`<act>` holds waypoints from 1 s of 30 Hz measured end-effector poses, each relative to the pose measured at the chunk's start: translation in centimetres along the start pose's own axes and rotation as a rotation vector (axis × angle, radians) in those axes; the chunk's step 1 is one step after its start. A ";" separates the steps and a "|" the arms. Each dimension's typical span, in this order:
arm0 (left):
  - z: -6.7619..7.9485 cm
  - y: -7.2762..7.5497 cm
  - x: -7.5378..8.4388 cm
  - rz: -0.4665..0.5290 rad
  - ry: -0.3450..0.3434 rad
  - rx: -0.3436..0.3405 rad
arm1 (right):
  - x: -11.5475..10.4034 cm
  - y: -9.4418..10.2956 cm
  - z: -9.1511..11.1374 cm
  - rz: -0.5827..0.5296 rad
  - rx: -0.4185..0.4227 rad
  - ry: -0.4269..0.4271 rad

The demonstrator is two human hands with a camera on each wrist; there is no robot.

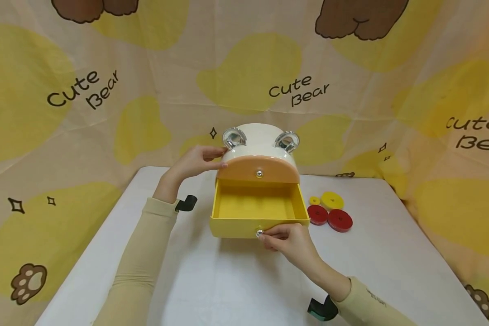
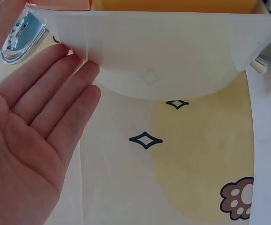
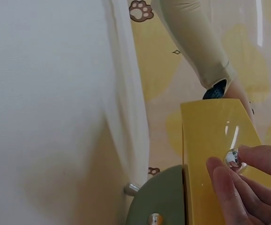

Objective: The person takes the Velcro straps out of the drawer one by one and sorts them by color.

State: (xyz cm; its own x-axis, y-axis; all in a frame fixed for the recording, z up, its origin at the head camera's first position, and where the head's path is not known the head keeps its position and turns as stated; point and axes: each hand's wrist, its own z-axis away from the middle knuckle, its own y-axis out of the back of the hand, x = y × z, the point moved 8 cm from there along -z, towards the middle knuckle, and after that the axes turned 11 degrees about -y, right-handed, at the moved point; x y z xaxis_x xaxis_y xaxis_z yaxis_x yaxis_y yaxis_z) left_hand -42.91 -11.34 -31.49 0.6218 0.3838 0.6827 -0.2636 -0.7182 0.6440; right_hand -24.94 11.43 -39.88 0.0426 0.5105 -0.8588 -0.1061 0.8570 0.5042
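On the table stands a small white drawer cabinet (image 1: 254, 139) with silver ears. Its yellow drawer (image 1: 236, 229) is pulled well out, and nothing lies inside. My right hand (image 1: 296, 244) pinches the drawer's silver knob (image 3: 234, 158) between thumb and fingers. At the cabinet's left side is my left hand (image 1: 196, 162); its fairly straight fingers (image 2: 60, 108) touch the white wall near an ear. Above the yellow drawer, the orange drawer (image 1: 242, 170) is closed. A green drawer (image 3: 161, 194) below shows only in the right wrist view.
Right of the cabinet, two red discs (image 1: 340, 221) and two yellow discs (image 1: 336, 199), one of them small, lie on the white table (image 1: 228, 290). A bear-print cloth (image 1: 248, 68) hangs behind and at both sides.
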 end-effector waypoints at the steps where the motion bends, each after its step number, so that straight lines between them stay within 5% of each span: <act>1: 0.0 0.0 0.0 0.000 0.002 0.000 | 0.0 0.0 -0.1 0.003 0.006 -0.001; 14: 0.1 0.1 -0.3 -0.003 0.003 0.004 | -0.8 0.5 -1.3 0.049 0.157 0.061; 30: 0.0 -0.1 -0.4 0.006 -0.001 0.001 | -1.4 0.4 -4.1 0.046 0.220 0.081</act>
State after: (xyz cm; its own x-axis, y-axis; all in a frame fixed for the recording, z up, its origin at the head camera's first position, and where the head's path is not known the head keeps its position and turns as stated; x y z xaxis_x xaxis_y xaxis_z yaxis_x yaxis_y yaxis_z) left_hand -43.16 -11.38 -31.86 0.6207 0.3794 0.6862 -0.2661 -0.7213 0.6395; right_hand -29.11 10.77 -38.88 -0.0377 0.5502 -0.8342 0.1133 0.8318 0.5434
